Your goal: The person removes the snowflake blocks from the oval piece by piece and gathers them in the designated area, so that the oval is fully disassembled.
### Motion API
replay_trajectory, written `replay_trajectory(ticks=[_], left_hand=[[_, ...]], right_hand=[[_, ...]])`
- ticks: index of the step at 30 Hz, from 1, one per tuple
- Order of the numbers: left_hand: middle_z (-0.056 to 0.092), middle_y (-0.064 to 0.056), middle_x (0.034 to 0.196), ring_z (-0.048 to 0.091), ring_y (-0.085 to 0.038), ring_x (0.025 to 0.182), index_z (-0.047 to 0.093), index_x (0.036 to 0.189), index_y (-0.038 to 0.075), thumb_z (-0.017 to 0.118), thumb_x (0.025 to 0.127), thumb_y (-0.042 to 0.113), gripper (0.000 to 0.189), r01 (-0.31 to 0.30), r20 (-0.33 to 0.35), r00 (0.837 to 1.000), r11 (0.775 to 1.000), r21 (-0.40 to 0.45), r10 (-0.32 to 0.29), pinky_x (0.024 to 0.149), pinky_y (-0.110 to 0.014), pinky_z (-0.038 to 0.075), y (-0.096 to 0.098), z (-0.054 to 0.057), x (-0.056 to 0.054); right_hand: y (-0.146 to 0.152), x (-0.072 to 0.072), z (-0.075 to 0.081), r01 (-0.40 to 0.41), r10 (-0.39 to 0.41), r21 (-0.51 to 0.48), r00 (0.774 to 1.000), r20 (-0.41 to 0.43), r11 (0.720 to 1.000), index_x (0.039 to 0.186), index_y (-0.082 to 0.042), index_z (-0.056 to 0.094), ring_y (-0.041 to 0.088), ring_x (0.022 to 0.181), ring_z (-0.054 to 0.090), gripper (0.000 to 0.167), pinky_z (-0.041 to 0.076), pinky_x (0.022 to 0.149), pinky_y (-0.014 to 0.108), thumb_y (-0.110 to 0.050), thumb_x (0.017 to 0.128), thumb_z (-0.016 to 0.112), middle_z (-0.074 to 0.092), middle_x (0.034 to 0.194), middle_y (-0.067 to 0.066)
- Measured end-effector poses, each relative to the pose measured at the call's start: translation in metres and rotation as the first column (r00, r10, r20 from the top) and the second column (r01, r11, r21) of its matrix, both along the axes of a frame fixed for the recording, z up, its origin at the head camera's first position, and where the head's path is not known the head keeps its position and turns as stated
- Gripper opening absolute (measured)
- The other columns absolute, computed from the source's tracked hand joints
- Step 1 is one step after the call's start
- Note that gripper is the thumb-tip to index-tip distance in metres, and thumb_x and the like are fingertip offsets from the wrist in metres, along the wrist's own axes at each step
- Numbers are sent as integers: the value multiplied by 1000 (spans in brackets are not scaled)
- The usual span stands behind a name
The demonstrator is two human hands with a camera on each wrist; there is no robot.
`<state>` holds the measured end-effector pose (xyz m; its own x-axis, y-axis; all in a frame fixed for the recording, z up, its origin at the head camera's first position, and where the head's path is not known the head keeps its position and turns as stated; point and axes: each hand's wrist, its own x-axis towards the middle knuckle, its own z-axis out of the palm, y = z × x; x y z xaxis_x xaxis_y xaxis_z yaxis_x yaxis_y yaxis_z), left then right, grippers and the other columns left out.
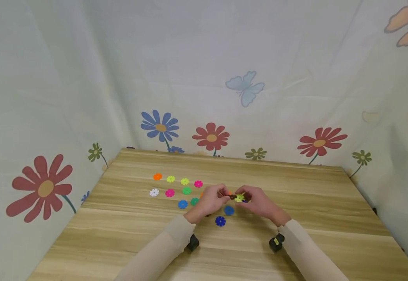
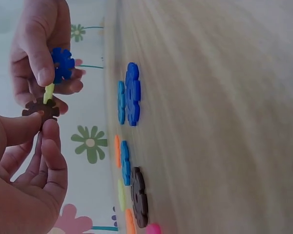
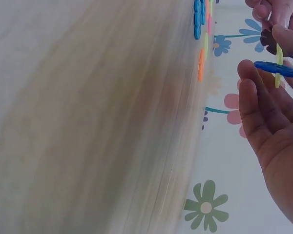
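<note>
Both hands meet above the table. My left hand (image 1: 211, 201) pinches a brown notched plastic disc (image 2: 52, 111) between thumb and fingers. My right hand (image 1: 258, 201) grips a yellow notched disc (image 1: 239, 198), which has a dark blue disc (image 3: 273, 68) slotted crosswise onto it. In the left wrist view the yellow disc's edge meets the brown disc's rim; how deep it sits in a notch I cannot tell. Fingers partly hide the joined pieces.
Loose discs lie on the wooden table (image 1: 119, 230), among them orange (image 1: 157, 176), white (image 1: 154, 192), pink (image 1: 170, 193) and green (image 1: 187, 191). A dark blue disc (image 1: 220, 221) and a lighter blue one (image 1: 229, 210) lie below the hands. A flower-printed curtain (image 1: 277, 117) stands behind.
</note>
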<state>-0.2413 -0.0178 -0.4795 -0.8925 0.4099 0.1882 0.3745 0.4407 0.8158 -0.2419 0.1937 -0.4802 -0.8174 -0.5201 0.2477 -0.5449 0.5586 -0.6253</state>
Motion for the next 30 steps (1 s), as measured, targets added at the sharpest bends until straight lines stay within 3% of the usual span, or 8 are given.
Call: replay_trajectory(ticks=[8, 18, 30], left_hand=[[60, 5, 80, 56, -9, 69, 59, 85, 13, 65, 90, 10, 8, 4, 8, 1000, 1000, -22, -4, 59, -23, 46, -3, -1, 0], [63, 7, 80, 58, -7, 75, 68, 89, 12, 69, 86, 8, 5, 75, -20, 997, 996, -51, -76, 66, -23, 48, 3, 3, 1], [63, 5, 79, 58, -5, 73, 65, 84, 12, 69, 85, 3, 10, 63, -98, 993, 998, -16, -64, 65, -20, 49, 7, 1, 0]], right_hand=[[4, 2, -1, 27, -27, 5, 1000, 12, 1000, 117, 1, 62, 12, 82, 59, 36, 50, 73, 29, -11, 85, 71, 65, 106, 6], [2, 1, -1, -66, 66, -3, 998, -19, 998, 113, -5, 66, 9, 78, 58, 30, 50, 69, 26, -12, 84, 72, 66, 103, 4], [-1, 1, 2, -83, 83, 2, 996, -44, 997, 112, -6, 67, 8, 74, 57, 29, 49, 66, 26, -13, 85, 72, 67, 99, 2]])
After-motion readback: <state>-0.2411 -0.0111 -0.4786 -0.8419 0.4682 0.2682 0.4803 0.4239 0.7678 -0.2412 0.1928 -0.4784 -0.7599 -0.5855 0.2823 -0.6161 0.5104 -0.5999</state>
